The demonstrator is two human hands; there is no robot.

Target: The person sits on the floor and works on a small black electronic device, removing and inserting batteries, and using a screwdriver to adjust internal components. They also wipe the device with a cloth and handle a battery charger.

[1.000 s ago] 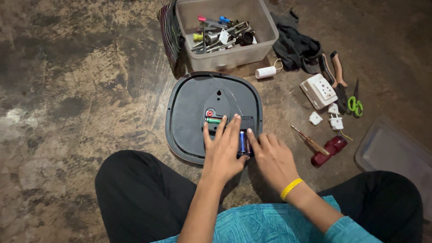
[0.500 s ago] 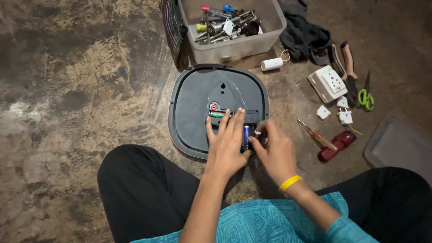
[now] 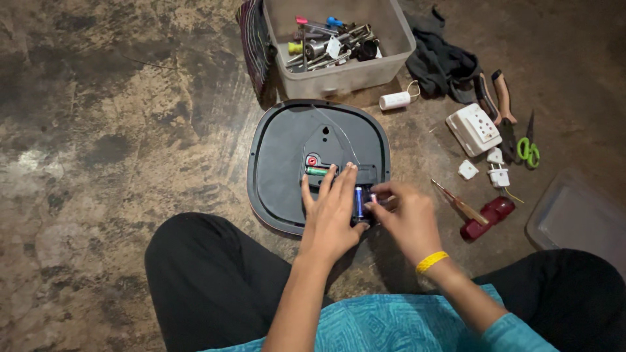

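head view | left hand (image 3: 331,212) flat on clock back (image 3: 287,153), holding nothing | right hand (image 3: 407,218) pinching blue battery (image 3: 358,202) at clock's near edge, on floor | likely light, stiff, smooth; grip mid-body

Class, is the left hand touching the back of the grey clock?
Touching: the head view shows the left hand lying flat on the grey clock back.
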